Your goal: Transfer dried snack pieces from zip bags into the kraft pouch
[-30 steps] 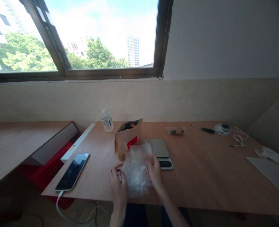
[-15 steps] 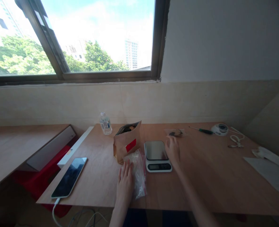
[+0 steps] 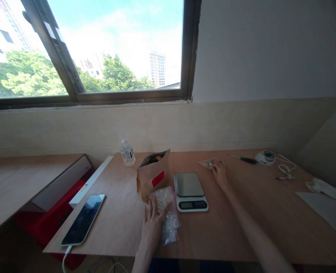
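My left hand [image 3: 153, 218] lies with spread fingers on several clear zip bags [image 3: 170, 227] near the table's front edge. Behind it stands an open brown paper pouch [image 3: 152, 178] with a red label; its brownish contents show only in part. Over at the back, the fingertips of my right hand [image 3: 220, 173] are closed on a small clear plastic bag [image 3: 205, 163]. Small pieces show in that bag, too small to name, and the fingers partly cover it. Between the hands sits a white digital scale [image 3: 189, 185] with a bare metal plate; its display cannot be read.
A phone [image 3: 84, 220] on a charging cable lies at the left edge. A water bottle [image 3: 127, 153] stands at the back. On the right are a green-handled screwdriver [image 3: 248, 160], a white round device [image 3: 266, 157], its coiled cable [image 3: 286, 172] and a whitish sheet [image 3: 324, 210].
My right hand has moved from beside the scale back and right onto the small bag, which has turned slightly. My left hand's fingers have spread further over the zip bags.
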A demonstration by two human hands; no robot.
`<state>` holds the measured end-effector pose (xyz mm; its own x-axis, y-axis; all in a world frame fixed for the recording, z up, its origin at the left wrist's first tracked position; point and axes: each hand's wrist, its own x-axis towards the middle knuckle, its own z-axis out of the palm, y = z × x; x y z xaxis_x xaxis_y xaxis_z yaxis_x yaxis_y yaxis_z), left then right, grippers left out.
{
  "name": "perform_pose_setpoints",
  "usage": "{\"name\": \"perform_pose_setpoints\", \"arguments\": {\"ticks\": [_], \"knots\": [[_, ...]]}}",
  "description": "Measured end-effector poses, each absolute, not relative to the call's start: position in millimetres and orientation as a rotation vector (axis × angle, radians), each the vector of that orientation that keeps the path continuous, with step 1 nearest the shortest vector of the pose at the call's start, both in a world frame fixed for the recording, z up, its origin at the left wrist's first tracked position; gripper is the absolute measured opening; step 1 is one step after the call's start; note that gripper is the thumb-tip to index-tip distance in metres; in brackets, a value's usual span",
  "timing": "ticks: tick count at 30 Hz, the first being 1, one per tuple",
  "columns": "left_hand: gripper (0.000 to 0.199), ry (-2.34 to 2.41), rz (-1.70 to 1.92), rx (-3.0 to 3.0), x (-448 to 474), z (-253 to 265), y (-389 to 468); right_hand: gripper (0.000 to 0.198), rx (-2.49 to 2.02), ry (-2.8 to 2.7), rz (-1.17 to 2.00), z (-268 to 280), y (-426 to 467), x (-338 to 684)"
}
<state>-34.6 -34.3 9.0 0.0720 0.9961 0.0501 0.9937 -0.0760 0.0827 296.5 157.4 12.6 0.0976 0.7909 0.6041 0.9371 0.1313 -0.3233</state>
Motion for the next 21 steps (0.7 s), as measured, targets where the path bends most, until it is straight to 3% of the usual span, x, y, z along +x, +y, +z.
{"name": "perform_pose_setpoints", "arguments": {"ticks": [5,8,11,13,16,18,21], "knots": [[0.071,2.157,0.257,2.058,-25,30,-31,0.035,-1.458,-1.225,0.106,48,72,292],[0.057,2.135,0.607,1.899,-3,63,-39,0.04,-1.37,-0.912,0.339,77,3,269],[0.036,1.585,1.054,1.822,25,97,-58,0.045,-1.401,-0.788,0.555,101,-46,236],[0.031,1.211,1.114,1.676,38,108,-73,0.045,-1.358,-0.824,0.693,109,-62,215],[0.028,1.087,1.108,1.405,41,106,-90,0.041,-1.264,-0.96,0.875,110,-67,191],[0.028,1.057,1.083,1.253,34,101,-94,0.04,-1.244,-1.053,0.891,107,-65,181],[0.029,0.946,1.134,1.116,23,102,-93,0.041,-1.304,-1.161,0.614,106,-66,169]]}}
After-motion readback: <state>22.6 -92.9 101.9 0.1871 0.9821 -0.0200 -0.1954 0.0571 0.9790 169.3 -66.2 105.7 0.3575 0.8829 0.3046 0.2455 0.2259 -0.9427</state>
